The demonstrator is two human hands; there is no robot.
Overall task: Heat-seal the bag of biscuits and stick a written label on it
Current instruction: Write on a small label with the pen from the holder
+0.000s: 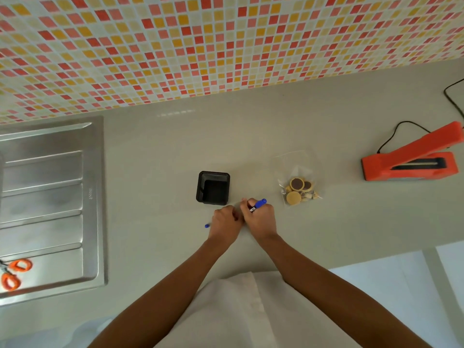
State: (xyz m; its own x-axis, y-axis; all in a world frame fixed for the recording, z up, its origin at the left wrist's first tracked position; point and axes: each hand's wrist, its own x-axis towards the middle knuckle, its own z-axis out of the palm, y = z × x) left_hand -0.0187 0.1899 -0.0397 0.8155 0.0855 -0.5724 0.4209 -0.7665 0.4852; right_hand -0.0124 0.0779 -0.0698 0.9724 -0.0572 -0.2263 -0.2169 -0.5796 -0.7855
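Observation:
A clear bag of round biscuits [298, 188] lies flat on the grey counter, its top end pointing towards the tiled wall. To its right stands an orange heat sealer [411, 163] with its arm raised. My right hand [258, 217] grips a blue marker [258, 204], whose rear end points up and to the right. My left hand [224, 223] is closed and touches the right hand; a small blue cap [207, 225] sticks out on its left side. Whatever lies under the two hands is hidden. The bag is a short way right of my right hand.
A black square holder [213, 188] sits just beyond my left hand. The sealer's black cord [391, 136] runs back towards the wall. At the left is a steel sink drainboard [50, 197] with orange-handled scissors [15, 273] on it. The counter's front edge is close to my body.

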